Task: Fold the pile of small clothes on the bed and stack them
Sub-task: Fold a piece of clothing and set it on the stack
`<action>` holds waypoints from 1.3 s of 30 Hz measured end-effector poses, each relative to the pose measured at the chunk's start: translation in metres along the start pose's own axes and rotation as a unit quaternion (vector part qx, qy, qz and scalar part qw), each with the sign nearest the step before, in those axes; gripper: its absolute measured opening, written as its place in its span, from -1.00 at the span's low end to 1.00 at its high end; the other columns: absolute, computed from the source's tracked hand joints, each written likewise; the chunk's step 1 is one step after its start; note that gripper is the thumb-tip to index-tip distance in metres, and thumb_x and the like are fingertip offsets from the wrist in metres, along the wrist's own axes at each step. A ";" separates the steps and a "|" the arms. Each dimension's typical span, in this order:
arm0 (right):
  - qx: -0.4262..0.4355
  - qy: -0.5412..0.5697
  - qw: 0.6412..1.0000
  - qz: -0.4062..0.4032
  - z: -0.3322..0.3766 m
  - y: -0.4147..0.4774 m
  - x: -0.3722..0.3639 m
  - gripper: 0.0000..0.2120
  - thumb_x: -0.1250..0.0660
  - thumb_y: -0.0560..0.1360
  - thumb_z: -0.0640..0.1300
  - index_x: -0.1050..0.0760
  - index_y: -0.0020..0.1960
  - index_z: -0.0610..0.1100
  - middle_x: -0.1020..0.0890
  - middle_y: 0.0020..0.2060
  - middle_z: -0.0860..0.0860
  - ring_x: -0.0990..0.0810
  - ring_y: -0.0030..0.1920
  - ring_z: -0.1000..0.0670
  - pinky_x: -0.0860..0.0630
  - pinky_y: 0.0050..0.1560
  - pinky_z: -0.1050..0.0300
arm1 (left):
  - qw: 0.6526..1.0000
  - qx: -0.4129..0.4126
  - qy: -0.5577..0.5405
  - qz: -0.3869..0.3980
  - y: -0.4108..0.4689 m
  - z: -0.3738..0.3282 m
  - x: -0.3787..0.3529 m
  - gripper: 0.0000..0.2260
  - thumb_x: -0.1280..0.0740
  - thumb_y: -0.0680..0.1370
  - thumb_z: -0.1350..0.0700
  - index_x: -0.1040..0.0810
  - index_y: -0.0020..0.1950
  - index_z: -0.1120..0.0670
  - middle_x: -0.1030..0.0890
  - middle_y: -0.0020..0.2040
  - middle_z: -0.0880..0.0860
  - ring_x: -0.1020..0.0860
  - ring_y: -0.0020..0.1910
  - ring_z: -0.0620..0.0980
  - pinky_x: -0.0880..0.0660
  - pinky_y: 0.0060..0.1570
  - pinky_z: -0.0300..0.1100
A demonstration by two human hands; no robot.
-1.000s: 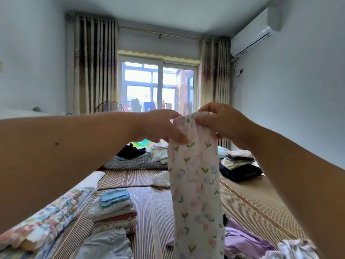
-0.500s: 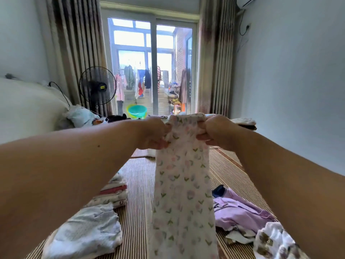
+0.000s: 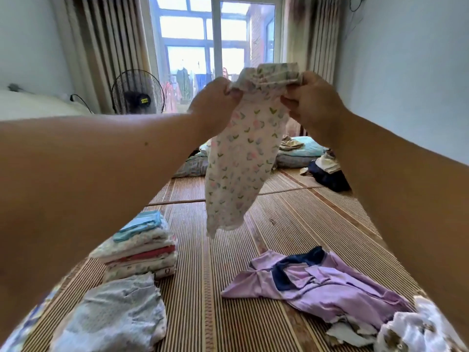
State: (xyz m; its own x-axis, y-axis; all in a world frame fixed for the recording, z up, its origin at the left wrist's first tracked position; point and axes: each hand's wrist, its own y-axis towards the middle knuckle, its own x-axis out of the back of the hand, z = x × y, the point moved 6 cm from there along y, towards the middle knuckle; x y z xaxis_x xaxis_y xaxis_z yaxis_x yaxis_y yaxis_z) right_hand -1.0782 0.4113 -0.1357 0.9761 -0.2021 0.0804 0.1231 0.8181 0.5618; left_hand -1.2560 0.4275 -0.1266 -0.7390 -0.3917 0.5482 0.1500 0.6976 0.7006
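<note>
**Floral piece held up by its top edge, hanging free**

The left hand (image 3: pixel 215 97) and right hand (image 3: pixel 312 102) each pinch one end of the gathered top edge of the white floral-print cotton garment (image 3: pixel 241 168), thumbs pressed against curled fingers. They hold it in the air, high above and to the right of the folded stack of small clothes (image 3: pixel 142 247).

The garment hangs straight down from the grip with its long axis near vertical. Its lower hem drifts slightly toward the stack and stays clear of the striped woven bamboo mat (image 3: pixel 291 214). The left hand is on the stack's side, so laying the piece flat to fold probably means lowering it onto the bare mat just right of the stack.

A crumpled lilac top with a navy collar (image 3: pixel 330 283) lies unfolded further right of the stack. A pale grey-blue crumpled cloth (image 3: pixel 114 313) lies just in front of it.
</note>
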 end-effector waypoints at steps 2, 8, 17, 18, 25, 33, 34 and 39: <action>-0.026 -0.034 0.999 0.018 -0.007 -0.017 -0.003 -0.86 -0.18 0.54 -0.30 -0.45 -0.03 -0.10 -0.56 0.01 -0.17 -0.50 -0.04 -0.07 -0.43 -0.09 0.09 | 0.999 0.011 -0.002 0.038 -0.018 0.007 -0.002 -0.78 -0.15 0.65 -0.03 -0.42 -0.03 0.10 -0.45 -0.22 0.01 -0.41 -0.26 -0.04 -0.27 -0.36 -0.20; -0.198 -0.052 0.965 0.163 -0.066 -0.142 -0.031 -0.89 -0.22 0.55 -0.35 -0.46 -0.04 -0.17 -0.52 -0.18 -0.13 -0.52 -0.25 0.00 -0.42 -0.40 0.32 | 0.966 0.114 -0.071 0.221 -0.149 0.063 -0.028 -0.75 -0.27 0.56 -0.04 -0.41 -0.22 0.08 -0.38 -0.32 0.03 -0.35 -0.25 0.04 -0.25 -0.29 -0.15; -0.340 -0.139 0.880 0.301 -0.127 -0.364 -0.045 -0.90 -0.35 0.50 -0.12 -0.52 -0.18 -0.10 -0.61 -0.16 -0.14 -0.61 -0.10 -0.10 -0.54 0.14 -0.19 | 0.858 0.226 -0.087 0.453 -0.389 0.104 -0.035 -0.73 -0.27 0.46 -0.23 -0.47 -0.19 -0.03 -0.47 -0.27 -0.03 -0.40 -0.28 -0.02 -0.36 -0.21 -0.04; -0.347 -0.160 0.868 0.316 -0.128 -0.378 -0.044 -0.90 -0.36 0.45 -0.05 -0.53 -0.20 -0.06 -0.64 -0.18 -0.13 -0.63 -0.12 -0.11 -0.55 0.12 -0.21 | 0.849 0.228 -0.088 0.469 -0.402 0.102 -0.033 -0.74 -0.26 0.48 -0.21 -0.47 -0.21 -0.04 -0.49 -0.27 -0.04 -0.44 -0.27 -0.04 -0.40 -0.19 -0.03; -0.395 -0.138 0.844 0.337 -0.121 -0.391 -0.046 -0.90 -0.24 0.60 -0.14 -0.49 -0.06 -0.14 -0.67 -0.27 0.00 -0.62 -0.39 0.02 -0.33 -0.46 0.25 | 0.824 0.236 -0.059 0.511 -0.422 0.088 -0.032 -0.74 -0.19 0.63 -0.03 -0.38 -0.21 0.04 -0.50 -0.30 0.01 -0.56 -0.38 -0.04 -0.49 -0.27 -0.06; -0.354 -0.133 0.924 0.064 -0.177 -0.333 -0.046 -0.83 -0.18 0.62 -0.12 -0.45 0.16 -0.14 -0.59 -0.08 -0.06 -0.61 -0.22 -0.02 -0.62 -0.23 0.04 | 0.897 0.306 -0.096 0.303 -0.362 0.133 -0.064 -0.79 -0.24 0.62 -0.01 -0.49 0.15 0.09 -0.62 0.04 0.11 -0.62 -0.06 0.04 -0.58 0.02 0.02; -0.320 -0.206 0.923 0.053 -0.184 -0.331 -0.044 -0.81 -0.18 0.61 -0.11 -0.43 0.21 -0.08 -0.59 -0.01 -0.04 -0.60 -0.10 -0.06 -0.59 -0.04 -0.04 | 0.901 0.302 -0.073 0.304 -0.364 0.138 -0.067 -0.70 -0.25 0.61 -0.04 -0.42 0.30 0.04 -0.58 0.20 0.11 -0.58 0.12 0.06 -0.53 0.15 0.06; -0.141 -0.384 0.884 0.227 -0.191 -0.332 -0.075 -0.63 -0.22 0.59 -0.03 -0.38 0.39 0.08 -0.40 0.39 0.14 -0.37 0.37 0.10 -0.30 0.32 0.17 | 0.893 0.153 0.009 0.422 -0.389 0.129 -0.078 -0.36 -0.30 0.51 -0.22 -0.09 0.52 -0.26 0.10 0.55 -0.22 0.11 0.55 -0.11 0.01 0.52 0.00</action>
State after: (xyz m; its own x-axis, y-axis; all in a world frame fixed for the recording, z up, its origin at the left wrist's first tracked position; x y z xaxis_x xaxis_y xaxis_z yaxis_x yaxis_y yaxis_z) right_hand -1.1576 0.2579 -0.4854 0.5406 -0.0361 0.8405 -0.1040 0.9886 0.1093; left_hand -1.3414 0.2645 -0.5014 -0.4359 0.3443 0.8315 0.4603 0.8792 -0.1228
